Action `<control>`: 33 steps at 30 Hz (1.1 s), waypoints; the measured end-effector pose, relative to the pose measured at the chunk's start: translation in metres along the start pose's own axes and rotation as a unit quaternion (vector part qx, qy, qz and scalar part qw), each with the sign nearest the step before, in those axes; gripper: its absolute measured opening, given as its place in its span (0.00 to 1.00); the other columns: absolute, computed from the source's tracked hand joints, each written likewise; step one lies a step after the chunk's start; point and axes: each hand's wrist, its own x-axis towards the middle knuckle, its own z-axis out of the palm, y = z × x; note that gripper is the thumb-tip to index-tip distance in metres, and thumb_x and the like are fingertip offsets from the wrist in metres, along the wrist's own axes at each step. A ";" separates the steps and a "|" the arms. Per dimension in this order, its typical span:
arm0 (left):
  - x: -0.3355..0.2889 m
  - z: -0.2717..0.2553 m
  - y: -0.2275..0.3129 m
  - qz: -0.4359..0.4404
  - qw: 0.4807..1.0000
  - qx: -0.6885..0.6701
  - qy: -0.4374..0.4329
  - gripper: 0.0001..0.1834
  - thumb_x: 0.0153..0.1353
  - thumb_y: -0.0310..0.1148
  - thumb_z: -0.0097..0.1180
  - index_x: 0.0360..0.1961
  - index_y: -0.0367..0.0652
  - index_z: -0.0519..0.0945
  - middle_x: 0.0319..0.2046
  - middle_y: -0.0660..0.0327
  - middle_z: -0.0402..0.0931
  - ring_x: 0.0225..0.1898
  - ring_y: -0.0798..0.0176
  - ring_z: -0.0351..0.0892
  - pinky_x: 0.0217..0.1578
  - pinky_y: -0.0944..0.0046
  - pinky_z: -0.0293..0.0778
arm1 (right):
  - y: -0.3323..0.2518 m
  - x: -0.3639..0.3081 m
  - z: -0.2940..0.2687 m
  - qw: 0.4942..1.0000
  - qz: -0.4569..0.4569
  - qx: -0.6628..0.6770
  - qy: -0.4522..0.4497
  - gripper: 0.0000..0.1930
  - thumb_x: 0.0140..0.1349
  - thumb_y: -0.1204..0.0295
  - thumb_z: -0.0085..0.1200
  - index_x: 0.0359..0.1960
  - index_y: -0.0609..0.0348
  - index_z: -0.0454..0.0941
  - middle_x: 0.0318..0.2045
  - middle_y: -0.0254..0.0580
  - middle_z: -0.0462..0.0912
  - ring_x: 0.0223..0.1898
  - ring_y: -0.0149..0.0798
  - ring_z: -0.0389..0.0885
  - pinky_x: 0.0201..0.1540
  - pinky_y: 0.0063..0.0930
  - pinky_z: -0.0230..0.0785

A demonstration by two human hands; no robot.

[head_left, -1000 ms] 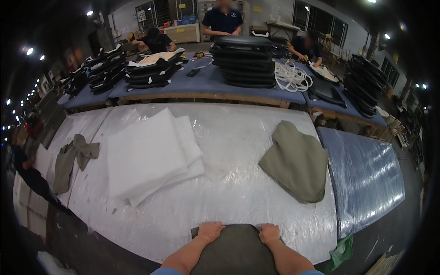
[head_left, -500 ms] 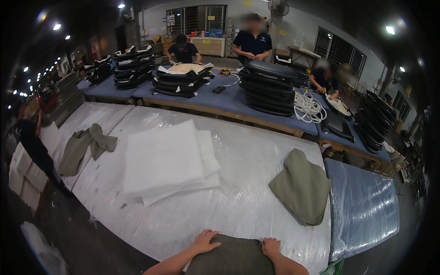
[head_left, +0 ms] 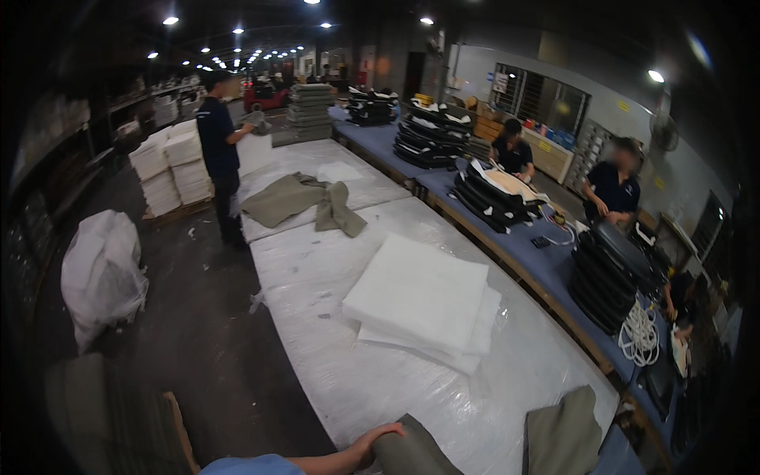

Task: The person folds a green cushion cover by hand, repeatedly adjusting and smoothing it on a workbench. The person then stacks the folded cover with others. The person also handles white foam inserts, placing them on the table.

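Note:
My left hand (head_left: 375, 445) comes in from the lower edge and grips the upper left edge of an olive-green fabric piece (head_left: 416, 447). Its fingers bend over that edge. The lower part of the fabric runs out of the picture, and my right hand is not in view. Ahead of the hand lies a stack of white padding sheets (head_left: 419, 293) on the plastic-wrapped table (head_left: 317, 356). Another olive-green fabric piece (head_left: 564, 431) rests to the right, and more crumpled olive-green fabric (head_left: 301, 202) lies toward the far left.
Across a blue-topped bench (head_left: 514, 245), stacks of black padded pieces (head_left: 606, 277) and a coil of white cord (head_left: 639, 334) stand near seated co-workers. A person (head_left: 217, 150) stands at the far left by white stacks (head_left: 178, 166). A white plastic bag (head_left: 103, 273) sits on the floor.
My view has swung left, so the table now runs away diagonally. The fabric piece stays in my left hand and appears tilted. My right hand has left the picture.

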 end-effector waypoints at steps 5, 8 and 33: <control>0.080 0.064 0.051 0.020 0.998 -0.002 -0.062 0.16 0.74 0.43 0.46 0.43 0.48 0.84 0.63 0.64 0.72 0.63 0.65 0.68 0.66 0.63 0.60 | -0.046 0.010 0.017 0.996 -0.077 0.040 0.002 0.43 0.66 0.38 0.52 0.70 0.60 0.66 0.63 0.57 0.75 0.65 0.51 0.73 0.66 0.40 0.70; 0.106 0.138 0.102 0.264 0.937 0.170 -0.150 0.18 0.76 0.42 0.44 0.42 0.42 0.83 0.55 0.57 0.77 0.64 0.59 0.68 0.70 0.57 0.55 | -0.057 0.015 0.034 0.991 -0.086 0.101 -0.020 0.42 0.67 0.39 0.52 0.71 0.60 0.66 0.63 0.57 0.75 0.65 0.51 0.73 0.65 0.39 0.70; 0.088 0.231 0.061 0.304 0.859 0.316 -0.264 0.37 0.71 0.37 0.57 0.76 0.34 0.58 0.76 0.46 0.55 0.79 0.50 0.50 0.76 0.56 0.48 | -0.205 -0.094 -0.078 0.645 -0.592 0.350 0.333 0.47 0.74 0.33 0.24 0.76 0.67 0.57 0.75 0.51 0.62 0.76 0.45 0.57 0.78 0.41 0.43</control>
